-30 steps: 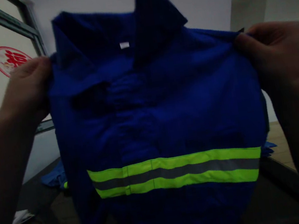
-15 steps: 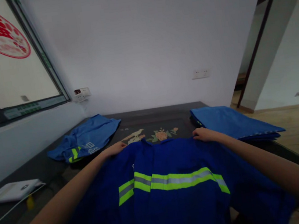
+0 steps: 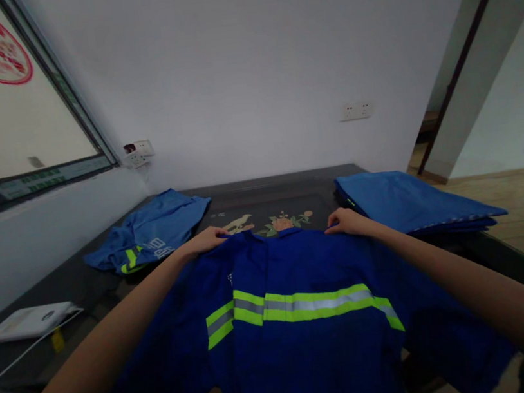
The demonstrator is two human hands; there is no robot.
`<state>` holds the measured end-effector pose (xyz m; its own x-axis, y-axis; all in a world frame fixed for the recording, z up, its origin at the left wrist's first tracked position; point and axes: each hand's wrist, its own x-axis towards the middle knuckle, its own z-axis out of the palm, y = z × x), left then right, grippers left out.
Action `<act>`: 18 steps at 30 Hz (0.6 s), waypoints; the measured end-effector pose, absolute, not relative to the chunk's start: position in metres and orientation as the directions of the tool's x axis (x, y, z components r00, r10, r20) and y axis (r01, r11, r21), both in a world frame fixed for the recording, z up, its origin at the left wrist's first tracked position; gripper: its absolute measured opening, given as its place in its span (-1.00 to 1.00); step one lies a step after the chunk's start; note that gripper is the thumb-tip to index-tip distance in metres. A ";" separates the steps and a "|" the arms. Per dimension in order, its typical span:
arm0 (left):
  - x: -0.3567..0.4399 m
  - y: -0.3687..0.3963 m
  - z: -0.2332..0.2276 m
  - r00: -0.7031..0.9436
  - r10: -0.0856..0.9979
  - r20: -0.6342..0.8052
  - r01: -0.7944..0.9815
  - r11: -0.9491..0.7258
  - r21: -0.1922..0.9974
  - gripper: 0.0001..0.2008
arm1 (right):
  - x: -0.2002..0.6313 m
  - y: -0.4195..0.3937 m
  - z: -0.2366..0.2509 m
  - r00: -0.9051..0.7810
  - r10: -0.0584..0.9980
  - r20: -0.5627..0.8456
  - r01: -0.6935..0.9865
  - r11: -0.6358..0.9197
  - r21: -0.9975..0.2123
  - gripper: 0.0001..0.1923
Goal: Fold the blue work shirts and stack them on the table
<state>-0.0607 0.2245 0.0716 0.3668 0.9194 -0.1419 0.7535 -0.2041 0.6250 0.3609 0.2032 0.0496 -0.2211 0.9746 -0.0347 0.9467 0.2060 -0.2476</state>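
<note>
Left hand (image 3: 207, 239), right hand (image 3: 346, 220) outstretched toward far edge of table (image 3: 265, 189), each pinching blue jacket (image 3: 315, 364) at shoulder. Jacket raised a second ago, now lowered.

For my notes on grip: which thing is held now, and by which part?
The blue jacket: the left hand and right hand hold its shoulders, either side of the collar.

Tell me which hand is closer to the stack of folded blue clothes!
Right. The right hand holds the reflective-striped jacket by one shoulder, just left of the stack of folded blue clothes; the left hand holds the other shoulder, farther away.
</note>
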 end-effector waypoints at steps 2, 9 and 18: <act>-0.061 0.223 0.087 0.388 0.922 -0.008 0.743 -0.308 0.595 -0.56 | 0.365 0.197 0.072 -0.255 0.962 0.093 0.912 0.271 -0.307 -0.80; -0.065 0.202 0.189 0.292 0.751 0.592 0.798 -0.532 0.282 -0.62 | 0.368 0.159 0.189 -0.107 0.783 0.613 0.813 0.424 -0.399 -0.73; -0.058 0.160 0.282 0.145 0.685 0.714 0.796 -0.509 0.327 -0.68 | 0.353 0.114 0.272 -0.022 0.569 0.822 0.801 0.502 -0.326 -0.58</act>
